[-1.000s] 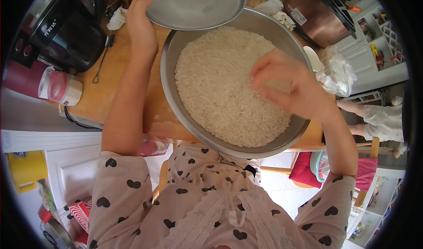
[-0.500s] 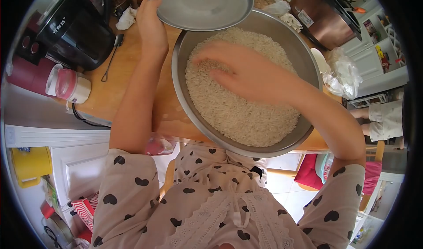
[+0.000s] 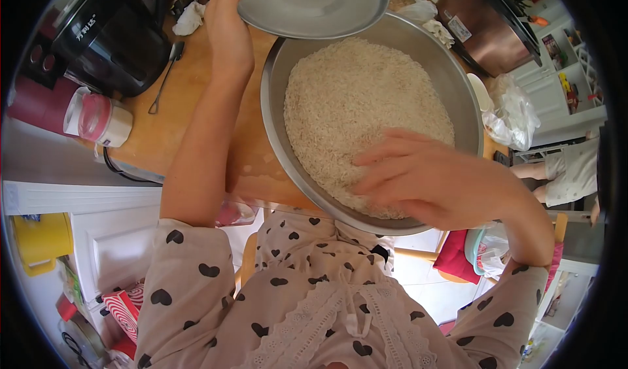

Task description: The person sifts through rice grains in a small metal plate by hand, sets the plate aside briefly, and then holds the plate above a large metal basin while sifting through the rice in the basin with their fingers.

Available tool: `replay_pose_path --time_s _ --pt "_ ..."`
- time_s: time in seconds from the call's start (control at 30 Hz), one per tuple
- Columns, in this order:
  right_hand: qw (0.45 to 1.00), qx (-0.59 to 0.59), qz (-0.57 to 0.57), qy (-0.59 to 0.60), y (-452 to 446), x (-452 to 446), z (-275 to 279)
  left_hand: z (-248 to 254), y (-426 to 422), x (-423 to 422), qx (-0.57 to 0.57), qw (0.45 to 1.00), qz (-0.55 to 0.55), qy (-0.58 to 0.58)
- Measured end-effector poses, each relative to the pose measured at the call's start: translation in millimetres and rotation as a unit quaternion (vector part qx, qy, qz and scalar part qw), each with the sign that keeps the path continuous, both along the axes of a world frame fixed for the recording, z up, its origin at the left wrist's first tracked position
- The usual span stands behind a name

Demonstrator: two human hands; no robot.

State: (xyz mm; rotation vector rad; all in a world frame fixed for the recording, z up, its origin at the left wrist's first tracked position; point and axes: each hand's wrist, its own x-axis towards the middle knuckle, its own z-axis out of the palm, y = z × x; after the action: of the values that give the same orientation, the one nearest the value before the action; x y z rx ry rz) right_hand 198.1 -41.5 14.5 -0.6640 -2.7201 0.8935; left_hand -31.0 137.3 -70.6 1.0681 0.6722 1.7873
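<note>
A large metal bowl of white rice stands on the wooden table. My left hand grips the rim of a round metal lid, which it holds tilted over the bowl's far edge. Over the near right part of the rice is my right hand, slightly blurred, palm down with its fingers apart. Its fingertips are at the rice surface; whether they touch it I cannot tell.
On the left are a black appliance, a lidded jar and a long-handled spoon. A brown cooker and plastic bags lie right. Another person is at the far right.
My right hand has swept across the rice, first to the far left, then back to the near right. The view has shifted slightly; my left hand still holds the lid.
</note>
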Motion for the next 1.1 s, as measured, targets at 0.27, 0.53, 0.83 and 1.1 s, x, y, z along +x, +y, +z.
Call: replay_pose_path --time_s 0.27,0.53,0.83,1.1 --pt "0.964 -0.113 -0.139 -0.196 -1 53 42 -1 4 0 -0.031 0.999 0.006 -0.039" --pt "0.969 -0.083 -0.221 -0.073 4 49 9 -5 8 -4 -0.034 0.998 0.005 -0.05" --pt "0.939 -0.32 -0.074 -0.099 1 49 20 6 -4 5 -0.028 0.999 0.022 -0.005" --pt "0.955 -0.265 -0.133 -0.017 -2 41 15 -4 7 -3 -0.006 1.0 0.006 -0.008"
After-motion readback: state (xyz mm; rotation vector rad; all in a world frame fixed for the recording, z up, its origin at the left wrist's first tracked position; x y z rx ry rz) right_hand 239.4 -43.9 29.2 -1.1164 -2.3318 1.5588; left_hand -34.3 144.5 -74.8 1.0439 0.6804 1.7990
